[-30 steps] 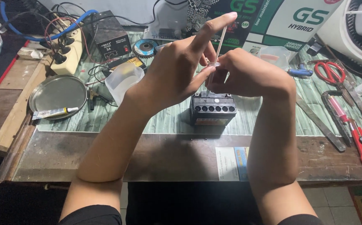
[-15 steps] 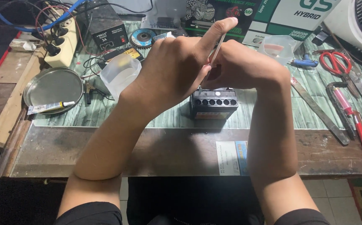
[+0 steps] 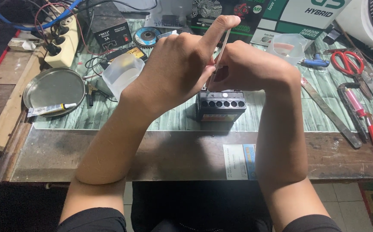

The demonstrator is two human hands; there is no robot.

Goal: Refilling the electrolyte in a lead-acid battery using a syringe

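Two hands work a thin white stick over a small black battery at mid-workbench.

The left hand (image 3: 182,68), forefinger raised, and the closed right hand (image 3: 251,68) pinch the white stick (image 3: 221,45). Since a second ago they have sunk closer to the battery (image 3: 220,105), its row of holes open, so the stick's lower end nears its top.

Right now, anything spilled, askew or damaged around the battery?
Nothing spilled or broken that I can see. The small black battery sits upright and square on the bench, its row of holes open toward the camera. Left hand and right hand hold a thin pale stick over it.
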